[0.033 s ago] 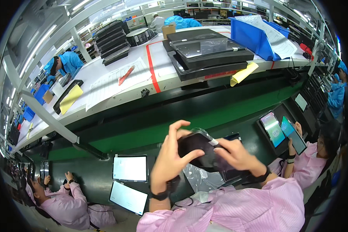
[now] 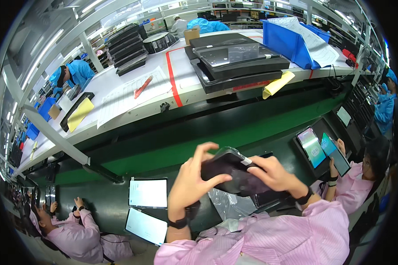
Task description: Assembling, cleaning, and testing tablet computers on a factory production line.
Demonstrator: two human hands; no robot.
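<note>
Both of my hands hold up a dark tablet (image 2: pixel 230 179) above the black bench. My left hand (image 2: pixel 191 182) grips its left side, with the thumb across the dark face and the fingers behind the upper edge. At the opposite edge, my right hand (image 2: pixel 272 174) is closed on the tablet, its fingers near a small white label (image 2: pixel 246 161). Something clear, like plastic film, shows along the tablet's top edge. Beneath my hands lies a crumpled clear plastic bag (image 2: pixel 229 205). Another dark device (image 2: pixel 264 199) is partly hidden under my right forearm.
Two lit tablets (image 2: pixel 148 193) lie left of my arms. A co-worker at right holds a tablet (image 2: pixel 335 154); another (image 2: pixel 77 221) sits at left. Across the far shelf stand black trays (image 2: pixel 239 66), a blue bin (image 2: pixel 283 44) and paper sheets (image 2: pixel 132 95). A metal post (image 2: pixel 57 137) slants down left.
My hands and the tablet have shifted slightly, and the tablet's face is tilted a little differently. My grip looks the same.
</note>
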